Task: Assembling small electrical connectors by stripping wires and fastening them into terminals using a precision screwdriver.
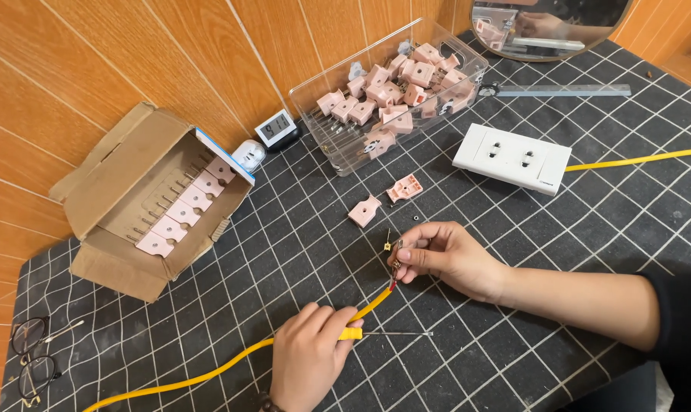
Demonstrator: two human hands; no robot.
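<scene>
My left hand (309, 352) grips a yellow cable (208, 372) near its stripped end, low in the middle of the head view. My right hand (444, 255) pinches the bare wire tips and a small metal prong (396, 259) at that end. A thin screwdriver shaft (399, 333) lies on the mat just right of my left hand. Two pink plug halves (365, 210) (405, 188) and a small brass terminal (388, 246) rest on the black grid mat (284, 252) just beyond my right hand.
A clear plastic box (338, 152) of pink plugs stands at the back. An open cardboard box (124, 206) with a row of plugs lies left. A white double socket (512, 158) with yellow cord, a metal ruler (566, 90), a mirror (547, 30), a small clock (275, 128) and glasses (31, 355) surround them.
</scene>
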